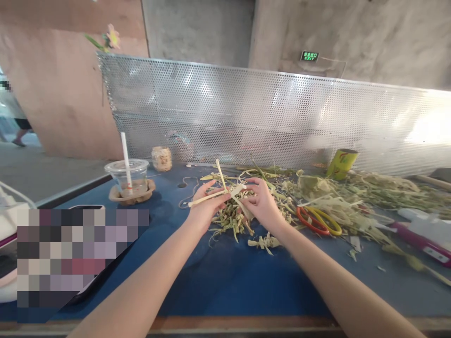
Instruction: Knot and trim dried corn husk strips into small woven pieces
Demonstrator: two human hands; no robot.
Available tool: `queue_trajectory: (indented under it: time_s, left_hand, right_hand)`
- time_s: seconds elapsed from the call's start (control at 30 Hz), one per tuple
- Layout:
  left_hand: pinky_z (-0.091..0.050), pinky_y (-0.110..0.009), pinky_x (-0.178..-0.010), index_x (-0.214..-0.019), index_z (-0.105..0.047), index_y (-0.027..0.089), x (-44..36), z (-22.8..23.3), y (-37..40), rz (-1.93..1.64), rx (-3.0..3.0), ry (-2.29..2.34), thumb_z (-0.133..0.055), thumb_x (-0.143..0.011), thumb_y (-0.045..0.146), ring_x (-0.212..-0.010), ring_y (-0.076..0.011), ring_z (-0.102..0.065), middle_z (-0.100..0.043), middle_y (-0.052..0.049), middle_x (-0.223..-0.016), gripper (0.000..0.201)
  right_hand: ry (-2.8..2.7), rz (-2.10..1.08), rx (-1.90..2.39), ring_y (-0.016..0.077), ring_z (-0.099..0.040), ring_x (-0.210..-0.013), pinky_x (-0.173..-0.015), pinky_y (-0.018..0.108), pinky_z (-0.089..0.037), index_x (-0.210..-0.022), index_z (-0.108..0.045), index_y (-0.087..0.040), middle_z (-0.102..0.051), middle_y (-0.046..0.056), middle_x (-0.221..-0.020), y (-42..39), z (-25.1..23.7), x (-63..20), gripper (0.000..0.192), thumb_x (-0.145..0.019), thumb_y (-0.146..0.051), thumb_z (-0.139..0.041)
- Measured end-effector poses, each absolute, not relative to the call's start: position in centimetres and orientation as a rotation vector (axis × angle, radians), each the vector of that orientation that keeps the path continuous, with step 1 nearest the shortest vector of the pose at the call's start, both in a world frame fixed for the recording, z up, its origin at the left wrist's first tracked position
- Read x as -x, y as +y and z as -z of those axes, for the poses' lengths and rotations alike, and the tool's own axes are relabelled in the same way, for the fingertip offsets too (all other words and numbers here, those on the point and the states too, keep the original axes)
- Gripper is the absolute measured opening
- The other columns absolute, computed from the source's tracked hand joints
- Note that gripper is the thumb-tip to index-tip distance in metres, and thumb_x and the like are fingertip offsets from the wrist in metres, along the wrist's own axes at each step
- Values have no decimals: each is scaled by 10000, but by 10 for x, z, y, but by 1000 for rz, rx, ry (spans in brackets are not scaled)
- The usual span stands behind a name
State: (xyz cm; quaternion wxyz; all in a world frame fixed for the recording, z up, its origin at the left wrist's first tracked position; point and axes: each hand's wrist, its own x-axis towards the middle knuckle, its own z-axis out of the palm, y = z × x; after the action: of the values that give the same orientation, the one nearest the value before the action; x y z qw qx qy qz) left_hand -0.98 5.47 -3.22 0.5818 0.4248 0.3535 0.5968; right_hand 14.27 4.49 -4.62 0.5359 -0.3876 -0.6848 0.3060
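My left hand (205,205) and my right hand (261,202) meet over the blue table (232,277), both gripping pale straw strips (221,190) that cross each other. One strip sticks out left from my left fingers, another stands up and back. Just beyond and under my hands lies a small pile of dried green and tan leaf scraps (232,218). A loose curled scrap (264,242) rests below my right wrist.
Scissors with red and yellow handles (318,220) lie right of my hands amid more dried leaves (369,197). A plastic cup with a straw (127,180), a small jar (161,158), a yellow-green cup (341,164) and a perforated metal screen (282,117) stand behind. A pink-handled tool (423,237) lies far right.
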Motion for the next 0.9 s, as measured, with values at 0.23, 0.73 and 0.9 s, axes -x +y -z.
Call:
queue_trajectory:
  time_s: [0.23, 0.73, 0.9]
  left_hand:
    - [-450, -203, -493, -1158, -415, 103, 8, 31, 50, -1302, -948, 825, -687, -600, 22, -614, -117, -600, -656, -106, -864, 626]
    - [-390, -224, -412, -1278, -238, 72, 7, 34, 49, -1244, -1228, 849, -698, -576, 77, -470, -82, -503, -610, -83, -812, 839]
    - [-430, -248, -479, -1267, -279, 114, 11, 37, 50, -1258, -1335, 853, -727, -577, 163, -533, -91, -527, -606, -104, -915, 824]
  right_hand:
    - [-1968, 579, 820, 189, -429, -958, -843, 372, -413, -1048, -496, -273, -343, 75, -1138, 42, 47, -150, 346, -746, -109, -541]
    - [-2071, 431, 995, 199, -488, -868, -767, 361, -256, -722, -595, -202, -639, 9, -699, 33, 32, -152, 122, -815, -256, -538]
    - [-1966, 180, 1138, 184, -523, -797, -747, 358, -292, -676, -605, -201, -631, 17, -700, 36, 37, -146, 230, -850, -228, -457]
